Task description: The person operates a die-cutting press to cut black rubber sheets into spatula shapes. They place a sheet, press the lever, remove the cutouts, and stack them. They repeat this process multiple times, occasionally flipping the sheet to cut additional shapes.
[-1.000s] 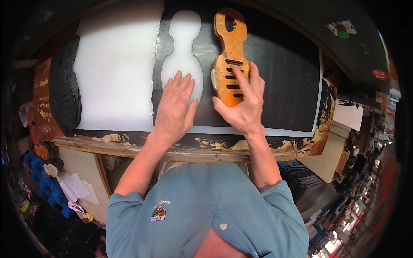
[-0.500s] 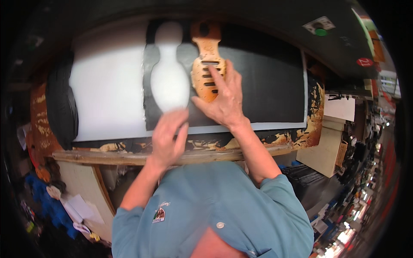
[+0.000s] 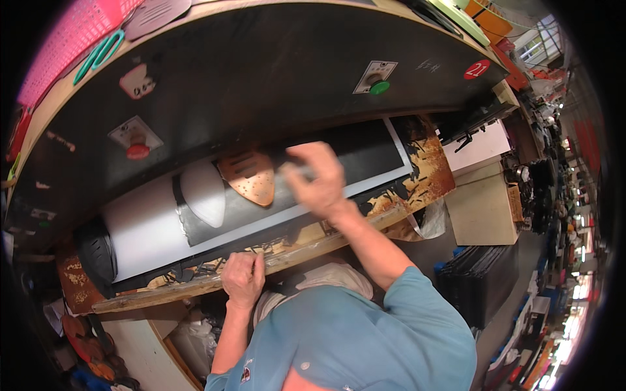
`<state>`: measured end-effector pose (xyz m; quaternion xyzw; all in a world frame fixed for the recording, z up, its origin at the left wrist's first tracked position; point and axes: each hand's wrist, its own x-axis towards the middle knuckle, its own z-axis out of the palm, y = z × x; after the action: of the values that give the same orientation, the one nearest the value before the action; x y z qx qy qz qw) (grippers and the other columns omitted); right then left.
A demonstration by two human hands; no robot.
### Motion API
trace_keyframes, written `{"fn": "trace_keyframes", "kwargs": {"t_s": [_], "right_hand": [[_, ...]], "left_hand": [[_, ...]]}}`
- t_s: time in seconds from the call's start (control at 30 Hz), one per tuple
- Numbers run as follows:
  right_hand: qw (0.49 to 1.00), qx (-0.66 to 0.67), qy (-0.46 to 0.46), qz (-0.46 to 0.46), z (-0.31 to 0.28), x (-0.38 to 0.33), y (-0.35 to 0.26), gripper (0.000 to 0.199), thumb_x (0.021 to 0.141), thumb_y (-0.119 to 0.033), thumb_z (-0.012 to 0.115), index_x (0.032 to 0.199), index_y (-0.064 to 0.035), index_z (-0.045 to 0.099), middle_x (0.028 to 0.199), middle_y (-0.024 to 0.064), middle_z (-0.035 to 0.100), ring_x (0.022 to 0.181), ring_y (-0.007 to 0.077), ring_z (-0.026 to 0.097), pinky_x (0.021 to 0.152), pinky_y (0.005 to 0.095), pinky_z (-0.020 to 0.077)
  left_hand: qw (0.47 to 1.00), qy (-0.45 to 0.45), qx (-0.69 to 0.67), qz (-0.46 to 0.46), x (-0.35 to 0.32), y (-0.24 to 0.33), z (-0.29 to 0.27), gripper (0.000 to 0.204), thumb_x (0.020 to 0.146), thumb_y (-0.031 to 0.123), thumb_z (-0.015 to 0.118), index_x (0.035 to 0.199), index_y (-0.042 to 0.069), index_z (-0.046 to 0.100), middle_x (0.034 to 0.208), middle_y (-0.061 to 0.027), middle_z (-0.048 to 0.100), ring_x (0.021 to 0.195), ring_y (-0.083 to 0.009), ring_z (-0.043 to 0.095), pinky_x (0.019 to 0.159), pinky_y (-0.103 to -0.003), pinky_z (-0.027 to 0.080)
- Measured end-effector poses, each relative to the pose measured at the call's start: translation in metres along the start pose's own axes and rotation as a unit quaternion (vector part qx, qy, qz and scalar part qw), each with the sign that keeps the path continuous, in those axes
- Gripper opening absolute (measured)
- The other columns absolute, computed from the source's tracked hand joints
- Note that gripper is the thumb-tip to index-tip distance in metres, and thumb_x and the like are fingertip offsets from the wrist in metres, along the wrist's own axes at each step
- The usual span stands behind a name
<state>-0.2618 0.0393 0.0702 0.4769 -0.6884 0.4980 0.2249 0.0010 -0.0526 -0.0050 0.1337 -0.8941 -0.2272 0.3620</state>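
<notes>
My right hand [image 3: 317,177], smeared by motion, is above a black sheet [image 3: 355,150] just right of an orange slotted plate [image 3: 255,179]. Its thumb and bent fingers are apart, with nothing visible between them. The plate lies on the sheet, its rounded, dotted end toward me and its far end hidden under the dark machine front. Left of it, a pale rounded shape [image 3: 205,195] shows in the black sheet. My left hand [image 3: 243,279] is closed at the wooden front rail [image 3: 300,259]; its palm side and anything inside are hidden.
The dark machine front [image 3: 241,72] overhangs the work bed, with a green button [image 3: 379,86] and a red button [image 3: 137,148]. A pink basket [image 3: 68,49] and teal-handled scissors [image 3: 101,54] lie on top. Black scraps [image 3: 195,268] litter the rail's edge. A stacked black pile [image 3: 479,280] stands at right.
My right hand has come off the orange plate and lifted to its right. My left hand has moved back from the pale shape to the rail. The view has tilted, showing more machine front.
</notes>
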Motion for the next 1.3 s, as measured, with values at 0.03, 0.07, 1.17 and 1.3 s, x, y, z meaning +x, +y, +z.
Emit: {"fn": "trace_keyframes", "kwargs": {"t_s": [0.03, 0.07, 1.17, 1.3], "right_hand": [[0.996, 0.028, 0.076, 0.029, -0.023, 0.013, 0.003, 0.011, 0.094, -0.006, 0.078, 0.101, -0.0007, 0.072, 0.089, 0.0095, 0.071, 0.078, 0.0213, 0.069, 0.075, 0.0315, 0.0571], [0.983, 0.086, 0.122, 0.105, -0.043, 0.028, 0.009, 0.010, 0.099, -0.004, 0.073, 0.092, -0.0009, 0.067, 0.082, 0.0062, 0.066, 0.073, 0.0150, 0.063, 0.070, 0.0292, 0.0527], [0.989, -0.067, -0.003, 0.133, -0.053, -0.112, 0.045, 0.025, 0.099, -0.018, 0.068, 0.081, -0.0034, 0.058, 0.082, 0.0150, 0.065, 0.083, 0.0405, 0.067, 0.080, 0.0503, 0.0509], [0.989, -0.029, -0.020, 0.145, -0.071, -0.142, 0.034, 0.023, 0.098, -0.018, 0.069, 0.082, -0.0037, 0.062, 0.083, 0.0149, 0.066, 0.086, 0.0388, 0.067, 0.081, 0.0484, 0.0501]], "left_hand": [[1.000, -0.001, -0.001, 0.008, -0.001, -0.002, 0.000, 0.018, 0.085, 0.000, 0.083, 0.085, 0.005, 0.065, 0.080, -0.0115, 0.068, 0.072, -0.0339, 0.065, 0.064, -0.044, 0.051], [1.000, 0.002, 0.015, 0.000, 0.002, -0.004, 0.002, 0.019, 0.086, 0.001, 0.082, 0.084, 0.005, 0.064, 0.079, -0.0122, 0.068, 0.072, -0.0344, 0.065, 0.064, -0.045, 0.051], [0.999, 0.002, 0.046, -0.028, 0.034, -0.052, 0.026, 0.030, 0.109, 0.018, 0.068, 0.090, -0.005, 0.063, 0.079, -0.0192, 0.061, 0.070, -0.0378, 0.058, 0.067, -0.049, 0.047], [0.993, -0.044, 0.104, -0.045, 0.009, -0.032, 0.024, 0.032, 0.111, 0.022, 0.064, 0.094, -0.004, 0.067, 0.088, -0.0212, 0.069, 0.080, -0.0379, 0.066, 0.077, -0.047, 0.052]]}}
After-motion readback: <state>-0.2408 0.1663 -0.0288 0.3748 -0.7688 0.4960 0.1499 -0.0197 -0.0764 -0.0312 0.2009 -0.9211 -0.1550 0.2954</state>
